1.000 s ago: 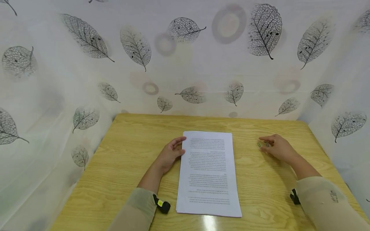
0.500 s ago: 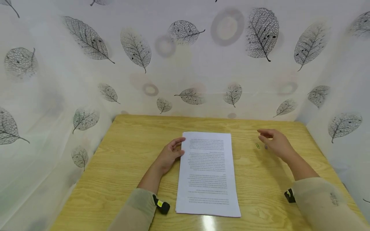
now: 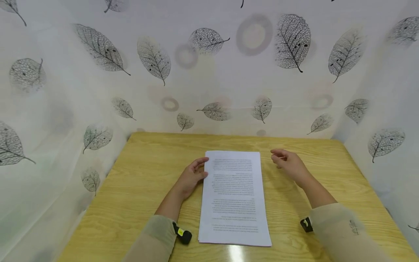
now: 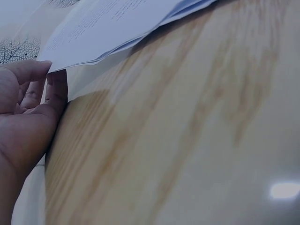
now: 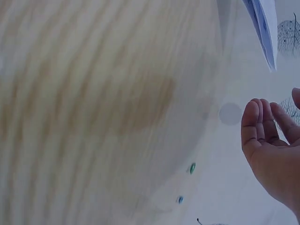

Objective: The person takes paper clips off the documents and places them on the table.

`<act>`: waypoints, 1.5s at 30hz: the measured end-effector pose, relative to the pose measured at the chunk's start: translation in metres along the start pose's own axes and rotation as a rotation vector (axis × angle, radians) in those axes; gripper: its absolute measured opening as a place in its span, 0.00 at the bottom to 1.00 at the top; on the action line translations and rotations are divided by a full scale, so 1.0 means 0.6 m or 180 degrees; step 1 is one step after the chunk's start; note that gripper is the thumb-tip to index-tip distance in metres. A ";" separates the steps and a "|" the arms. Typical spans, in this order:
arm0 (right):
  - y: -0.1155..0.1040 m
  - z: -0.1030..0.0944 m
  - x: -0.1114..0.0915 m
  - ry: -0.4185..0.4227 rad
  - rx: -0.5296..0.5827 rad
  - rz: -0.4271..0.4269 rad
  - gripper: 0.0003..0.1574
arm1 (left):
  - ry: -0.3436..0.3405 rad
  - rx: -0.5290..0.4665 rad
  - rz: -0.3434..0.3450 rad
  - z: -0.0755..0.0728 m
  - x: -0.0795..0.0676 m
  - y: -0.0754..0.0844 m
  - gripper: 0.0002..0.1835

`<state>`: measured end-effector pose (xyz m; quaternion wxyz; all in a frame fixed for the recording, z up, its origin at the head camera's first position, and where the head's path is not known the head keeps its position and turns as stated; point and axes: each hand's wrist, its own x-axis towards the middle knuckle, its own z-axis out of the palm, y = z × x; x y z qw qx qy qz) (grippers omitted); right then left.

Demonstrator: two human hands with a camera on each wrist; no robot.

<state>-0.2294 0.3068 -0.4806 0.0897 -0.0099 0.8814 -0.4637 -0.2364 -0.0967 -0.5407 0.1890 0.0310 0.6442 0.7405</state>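
Note:
A stack of printed paper [image 3: 233, 196] lies on the wooden table in front of me. My left hand [image 3: 191, 179] pinches its left edge near the far corner; in the left wrist view, that corner is lifted. My right hand [image 3: 289, 165] hovers just right of the stack's far right corner, not touching it, fingers bent. Whether something small sits between its thumb and index finger cannot be seen. In the right wrist view, a green paper clip [image 5: 192, 168] and a small blue clip-like piece [image 5: 180, 199] lie on the table near that hand.
The yellow wooden table [image 3: 147, 163] reaches back to a pale curtain [image 3: 222, 76] with leaf prints, which also hangs at both sides. Black cameras are strapped to both wrists.
My right hand has risen from beside the two small clips and moved left toward the stack. My left hand still holds the paper's left edge.

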 end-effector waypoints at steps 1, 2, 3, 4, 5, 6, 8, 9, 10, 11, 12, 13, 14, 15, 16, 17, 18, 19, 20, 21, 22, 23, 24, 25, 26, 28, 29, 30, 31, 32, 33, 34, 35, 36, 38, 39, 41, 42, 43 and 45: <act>-0.001 0.007 0.002 -0.0019 0.0050 0.0037 0.40 | -0.0004 -0.0006 0.0004 -0.001 0.001 0.000 0.32; -0.003 0.013 0.004 -0.0041 0.0110 0.0064 0.40 | -0.0008 -0.0019 0.0010 -0.001 0.001 0.000 0.32; -0.005 0.019 0.006 -0.0049 0.0158 0.0087 0.39 | -0.0008 -0.0040 0.0005 -0.002 0.002 0.000 0.32; -0.007 0.025 0.007 -0.0057 0.0189 0.0090 0.39 | -0.0010 -0.0055 0.0009 -0.002 0.003 0.001 0.33; -0.010 0.030 0.009 -0.0050 0.0207 0.0088 0.39 | -0.0012 -0.0063 0.0017 -0.002 0.004 0.001 0.33; -0.013 0.034 0.010 -0.0037 0.0200 0.0081 0.38 | -0.0012 -0.0072 0.0021 -0.002 0.004 0.001 0.33; -0.018 0.041 0.011 0.0001 0.0201 0.0066 0.36 | -0.0010 -0.0095 0.0028 -0.002 0.006 0.001 0.33; -0.021 0.043 0.012 0.0029 0.0192 0.0050 0.35 | -0.0002 -0.0091 0.0028 -0.001 0.006 0.001 0.33; -0.023 0.046 0.012 0.0049 0.0179 0.0033 0.35 | 0.0016 -0.0086 0.0026 0.000 0.006 0.001 0.33; -0.025 0.048 0.013 0.0074 0.0182 0.0035 0.34 | 0.0039 -0.0053 0.0027 0.001 0.006 0.001 0.33; -0.025 0.049 0.014 0.0092 0.0182 0.0032 0.34 | 0.0061 -0.0004 0.0031 0.002 0.005 0.001 0.33; -0.026 0.051 0.015 0.0105 0.0190 0.0034 0.34 | 0.0094 0.0084 0.0036 0.005 0.005 0.002 0.32; -0.027 0.052 0.015 0.0112 0.0207 0.0034 0.34 | 0.0134 0.0212 0.0043 0.008 0.005 0.003 0.32; -0.028 0.053 0.015 0.0121 0.0227 0.0039 0.34 | 0.0185 0.0398 0.0058 0.011 0.004 0.005 0.32; -0.028 0.054 0.015 0.0120 0.0247 0.0050 0.34 | 0.0231 0.0601 0.0086 0.015 0.003 0.006 0.32; -0.029 0.054 0.015 0.0120 0.0267 0.0057 0.34 | 0.0282 0.0828 0.0113 0.019 0.003 0.008 0.31; -0.030 0.055 0.015 0.0115 0.0280 0.0057 0.33 | 0.0336 0.1056 0.0126 0.024 0.002 0.010 0.31; -0.031 0.055 0.014 0.0106 0.0302 0.0060 0.33 | 0.0405 0.1317 0.0144 0.029 0.002 0.011 0.31; -0.031 0.056 0.013 0.0100 0.0323 0.0058 0.33 | 0.0476 0.1560 0.0159 0.034 0.001 0.013 0.31; -0.032 0.056 0.013 0.0093 0.0343 0.0055 0.33 | 0.0546 0.1781 0.0181 0.039 0.001 0.015 0.31; -0.033 0.056 0.011 0.0087 0.0359 0.0050 0.33 | 0.0602 0.1965 0.0201 0.043 0.001 0.015 0.31; -0.033 0.056 0.011 0.0082 0.0376 0.0041 0.32 | 0.0658 0.2140 0.0213 0.047 0.001 0.016 0.31; -0.034 0.057 0.010 0.0081 0.0392 0.0038 0.32 | 0.0715 0.2296 0.0222 0.050 0.001 0.018 0.31; -0.034 0.057 0.009 0.0083 0.0405 0.0036 0.32 | 0.0767 0.2439 0.0238 0.053 0.001 0.019 0.32; -0.035 0.058 0.009 0.0085 0.0407 0.0036 0.32 | 0.0803 0.2537 0.0247 0.055 0.002 0.020 0.32; -0.035 0.059 0.008 0.0082 0.0410 0.0025 0.32 | 0.0835 0.2702 0.0252 0.058 0.001 0.022 0.31; -0.036 0.059 0.007 0.0077 0.0401 0.0023 0.31 | 0.0848 0.2765 0.0246 0.059 0.001 0.024 0.31; -0.036 0.060 0.007 0.0077 0.0367 0.0025 0.31 | 0.0855 0.2836 0.0234 0.060 0.002 0.025 0.31; -0.035 0.061 0.008 0.0075 0.0303 0.0021 0.31 | 0.0858 0.2907 0.0227 0.061 0.001 0.026 0.31; -0.035 0.062 0.008 0.0080 0.0219 0.0025 0.31 | 0.0868 0.2961 0.0213 0.062 0.001 0.027 0.31; -0.036 0.063 0.008 0.0071 0.0138 0.0008 0.31 | 0.0877 0.3016 0.0192 0.064 0.000 0.029 0.30; -0.036 0.064 0.009 0.0071 0.0061 0.0005 0.30 | 0.0889 0.3072 0.0181 0.065 -0.001 0.030 0.30; -0.036 0.066 0.010 0.0079 -0.0027 -0.0003 0.29 | 0.0898 0.3123 0.0177 0.067 0.000 0.032 0.29; -0.036 0.068 0.011 0.0091 -0.0113 -0.0017 0.29 | 0.0903 0.3174 0.0167 0.068 0.000 0.033 0.29; -0.036 0.072 0.012 0.0105 -0.0260 -0.0080 0.28 | 0.0914 0.3241 0.0141 0.071 0.000 0.035 0.28; -0.037 0.074 0.012 0.0103 -0.0305 -0.0126 0.28 | 0.0905 0.3291 0.0146 0.073 0.000 0.036 0.27; -0.039 0.079 0.011 0.0135 -0.0435 -0.0217 0.27 | 0.0887 0.3392 0.0174 0.076 0.000 0.037 0.27; -0.041 0.081 0.010 0.0145 -0.0510 -0.0266 0.27 | 0.0891 0.3485 0.0189 0.077 0.000 0.038 0.27; -0.043 0.084 0.009 0.0147 -0.0575 -0.0313 0.27 | 0.0902 0.3576 0.0214 0.078 0.000 0.040 0.27; -0.051 0.087 0.006 0.0159 -0.0679 -0.0375 0.27 | 0.0935 0.3800 0.0301 0.080 0.000 0.047 0.26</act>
